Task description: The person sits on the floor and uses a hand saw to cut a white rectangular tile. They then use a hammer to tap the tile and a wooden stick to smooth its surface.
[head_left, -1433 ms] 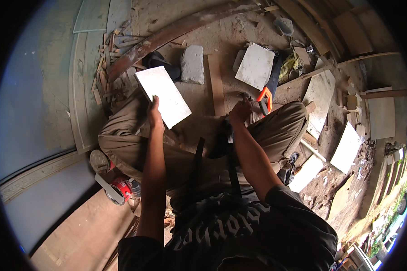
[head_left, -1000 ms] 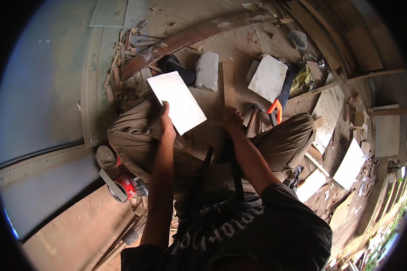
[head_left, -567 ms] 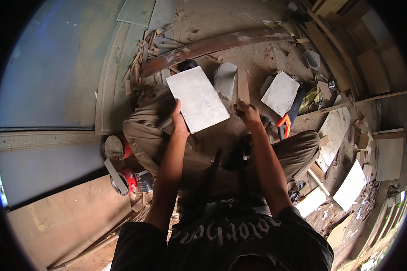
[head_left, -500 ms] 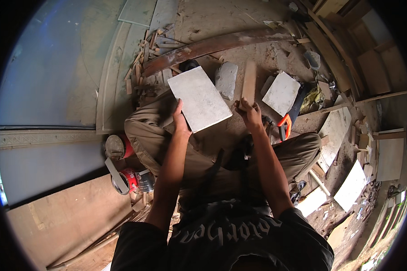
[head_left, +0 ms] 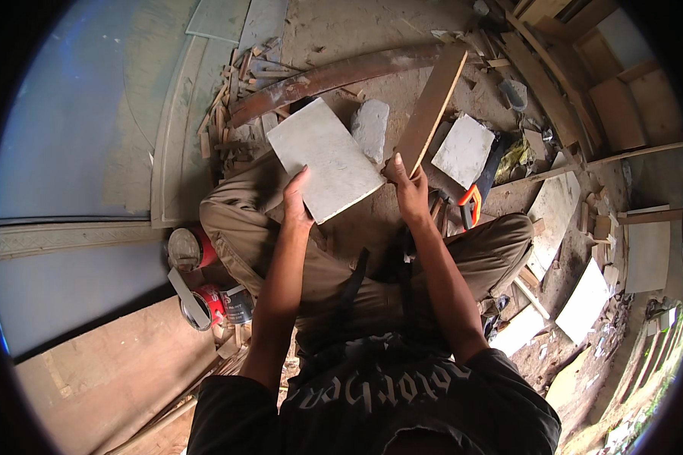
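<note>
My left hand grips the near-left edge of a white rectangular board, thumb on its face and the other fingers hidden beneath. The board is held tilted above my crossed legs. Closed around the lower end of a long, flat wooden slat is my right hand, with the thumb along the wood. The slat points away and to the right, its pale edge showing. Its lower end is close to the board's right corner; whether they touch I cannot tell.
Beyond the board lies a rough whitish block. Another white slab lies right of the slat, near an orange-and-black handle. Paint cans stand by my left knee. A curved wooden beam crosses the far floor.
The slat has swung from nearly straight ahead to a rightward slant and turned, showing its edge. My right hand has shifted its grip. The white board stays in my left hand, slightly lower in tilt.
</note>
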`<state>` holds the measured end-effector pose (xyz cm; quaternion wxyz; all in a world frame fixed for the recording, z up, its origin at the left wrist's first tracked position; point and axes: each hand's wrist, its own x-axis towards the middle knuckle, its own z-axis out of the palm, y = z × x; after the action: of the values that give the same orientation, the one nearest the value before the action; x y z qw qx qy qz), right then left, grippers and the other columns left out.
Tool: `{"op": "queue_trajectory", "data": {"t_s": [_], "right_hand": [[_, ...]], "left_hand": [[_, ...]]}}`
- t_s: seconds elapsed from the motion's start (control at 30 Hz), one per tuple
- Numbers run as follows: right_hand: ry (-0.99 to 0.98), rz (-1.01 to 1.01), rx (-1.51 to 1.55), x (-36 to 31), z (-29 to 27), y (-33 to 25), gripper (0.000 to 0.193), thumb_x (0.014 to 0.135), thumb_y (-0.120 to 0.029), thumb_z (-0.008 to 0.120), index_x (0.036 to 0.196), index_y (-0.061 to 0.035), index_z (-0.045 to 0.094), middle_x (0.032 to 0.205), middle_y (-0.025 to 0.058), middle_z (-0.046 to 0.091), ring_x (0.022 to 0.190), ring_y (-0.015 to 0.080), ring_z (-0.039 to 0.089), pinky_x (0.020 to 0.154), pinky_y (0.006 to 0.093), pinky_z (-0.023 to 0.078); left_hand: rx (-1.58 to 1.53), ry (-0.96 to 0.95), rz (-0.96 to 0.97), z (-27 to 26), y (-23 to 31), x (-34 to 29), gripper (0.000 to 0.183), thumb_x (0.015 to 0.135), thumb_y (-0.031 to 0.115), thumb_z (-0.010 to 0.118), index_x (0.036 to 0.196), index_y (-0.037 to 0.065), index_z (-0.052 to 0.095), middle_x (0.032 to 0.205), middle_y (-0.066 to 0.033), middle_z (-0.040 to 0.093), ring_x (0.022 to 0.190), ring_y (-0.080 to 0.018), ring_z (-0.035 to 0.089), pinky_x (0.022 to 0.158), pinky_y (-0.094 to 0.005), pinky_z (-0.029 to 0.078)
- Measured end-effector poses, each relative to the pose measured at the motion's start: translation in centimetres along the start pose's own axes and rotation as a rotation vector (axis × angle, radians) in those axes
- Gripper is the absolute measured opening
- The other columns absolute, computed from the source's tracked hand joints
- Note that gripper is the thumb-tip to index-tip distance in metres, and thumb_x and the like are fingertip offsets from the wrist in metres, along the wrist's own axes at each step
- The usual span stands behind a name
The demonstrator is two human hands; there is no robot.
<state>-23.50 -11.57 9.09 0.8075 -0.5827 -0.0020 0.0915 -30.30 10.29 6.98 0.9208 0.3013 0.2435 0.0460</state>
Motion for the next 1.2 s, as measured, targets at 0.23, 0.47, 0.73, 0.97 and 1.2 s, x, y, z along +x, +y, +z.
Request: {"op": "queue_trajectory", "data": {"t_s": [0.23, 0.47, 0.73, 0.97, 1.2], "right_hand": [[-0.049, 0.029, -0.111, -0.5, 0.1, 1.5, 0.033, 0.086, -0.026, 0.073, 0.102, -0.0009, 0.059, 0.091, -0.0007, 0.060, 0.082, 0.0083, 0.053, 0.071, 0.0248, 0.043], [-0.030, 0.157, -0.225, -0.2, -1.2, 3.6, 0.032, 0.089, -0.035, 0.068, 0.088, -0.0052, 0.057, 0.072, -0.0037, 0.052, 0.061, 0.0063, 0.045, 0.051, 0.0244, 0.038], [0.089, 0.087, -0.274, 0.0, -1.1, 4.5, 0.041, 0.098, -0.041, 0.053, 0.095, -0.0005, 0.057, 0.073, -0.0026, 0.050, 0.069, 0.0075, 0.044, 0.061, 0.0250, 0.039], [0.086, 0.127, -0.062, 0.6, -1.8, 3.3, 0.037, 0.099, -0.039, 0.050, 0.100, -0.0026, 0.055, 0.079, -0.0037, 0.044, 0.073, 0.0072, 0.037, 0.065, 0.0234, 0.034], [0.057, 0.271, 0.423, 0.8, -1.0, 2.0, 0.024, 0.098, -0.022, 0.055, 0.111, -0.0022, 0.057, 0.104, 0.0018, 0.059, 0.095, 0.0096, 0.054, 0.081, 0.0244, 0.044]], "left_hand": [[0.104, 0.084, -0.115, -0.7, -1.3, 0.2, 0.042, 0.084, 0.025, 0.064, 0.117, 0.001, 0.056, 0.110, -0.0120, 0.062, 0.101, -0.0255, 0.062, 0.087, -0.0400, 0.050], [0.114, 0.173, -0.192, -1.8, -2.1, 1.3, 0.035, 0.082, 0.015, 0.061, 0.112, -0.002, 0.055, 0.105, -0.0112, 0.061, 0.096, -0.0253, 0.062, 0.086, -0.0401, 0.052], [0.080, 0.229, -0.057, 0.8, -2.2, 0.1, 0.033, 0.080, 0.011, 0.060, 0.110, -0.001, 0.055, 0.102, -0.0124, 0.061, 0.097, -0.0273, 0.061, 0.086, -0.0401, 0.051], [0.112, 0.295, 0.139, 4.8, -2.1, -1.6, 0.060, 0.081, 0.003, 0.058, 0.137, 0.008, 0.037, 0.123, -0.0143, 0.052, 0.112, -0.0304, 0.055, 0.090, -0.0448, 0.050], [0.414, 0.387, 0.352, 10.5, -1.7, -5.1, 0.081, 0.088, 0.006, 0.062, 0.150, 0.005, 0.010, 0.147, -0.0213, 0.031, 0.128, -0.0313, 0.041, 0.104, -0.0408, 0.038]]}}
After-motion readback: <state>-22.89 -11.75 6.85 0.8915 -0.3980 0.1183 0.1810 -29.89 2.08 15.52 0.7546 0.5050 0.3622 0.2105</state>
